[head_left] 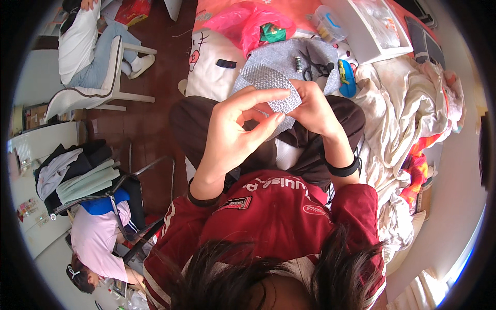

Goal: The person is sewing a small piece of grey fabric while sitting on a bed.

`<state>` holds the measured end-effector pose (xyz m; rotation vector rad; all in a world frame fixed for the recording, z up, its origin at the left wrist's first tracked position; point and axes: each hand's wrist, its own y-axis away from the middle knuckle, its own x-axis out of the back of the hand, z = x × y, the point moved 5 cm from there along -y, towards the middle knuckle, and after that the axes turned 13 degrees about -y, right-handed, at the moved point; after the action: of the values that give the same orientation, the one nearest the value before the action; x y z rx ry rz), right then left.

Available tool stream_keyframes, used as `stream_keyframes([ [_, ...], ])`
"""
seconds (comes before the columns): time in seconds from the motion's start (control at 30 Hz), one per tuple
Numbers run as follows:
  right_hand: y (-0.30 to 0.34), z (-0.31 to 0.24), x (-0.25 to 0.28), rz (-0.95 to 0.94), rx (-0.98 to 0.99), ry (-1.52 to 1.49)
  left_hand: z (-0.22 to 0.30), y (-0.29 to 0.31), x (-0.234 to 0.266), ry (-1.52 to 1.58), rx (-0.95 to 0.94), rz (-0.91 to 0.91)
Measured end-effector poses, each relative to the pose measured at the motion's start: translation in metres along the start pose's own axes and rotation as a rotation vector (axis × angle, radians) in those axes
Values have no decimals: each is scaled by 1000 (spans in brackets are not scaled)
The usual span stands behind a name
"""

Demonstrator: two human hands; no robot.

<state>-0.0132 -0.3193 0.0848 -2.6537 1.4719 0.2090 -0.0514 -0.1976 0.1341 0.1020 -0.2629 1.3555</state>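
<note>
A piece of grey woven cloth (pixel 264 77) is held up in front of me, over my crossed legs. My right hand (pixel 316 111) grips its right side, fingers folded behind it. My left hand (pixel 227 126) is curved around the near left side, index fingertip across the cloth and thumb tip at its lower edge. Whether a needle or thread is between them is too small to tell. Just beyond lies a larger grey fabric sheet (pixel 325 49), bearing black scissors (pixel 316 68) and a thread spool (pixel 298 64). Beside it is a blue oval case (pixel 346 78) with something yellow on it.
Ahead on the bed are a pink plastic bag (pixel 232 23), a clear container (pixel 329 25), a white box (pixel 369 31) and a small black piece (pixel 226 63). Rumpled bedding (pixel 392 113) lies right. At left, two other people sit near a white chair (pixel 111 85) and a clothes-laden chair (pixel 124 181).
</note>
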Motion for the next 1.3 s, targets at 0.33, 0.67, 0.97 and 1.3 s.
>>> stream_keyframes([
  [0.33,12,-3,-4,48,-90,-576,3,1,3,19,34,1],
  [0.67,9,3,2,42,34,-372,3,3,2,8,26,-17],
  [0.97,6,2,6,115,63,-251,5,5,4,35,28,16],
  [1.3,-14,76,114,816,94,-650,6,10,9,11,36,14],
])
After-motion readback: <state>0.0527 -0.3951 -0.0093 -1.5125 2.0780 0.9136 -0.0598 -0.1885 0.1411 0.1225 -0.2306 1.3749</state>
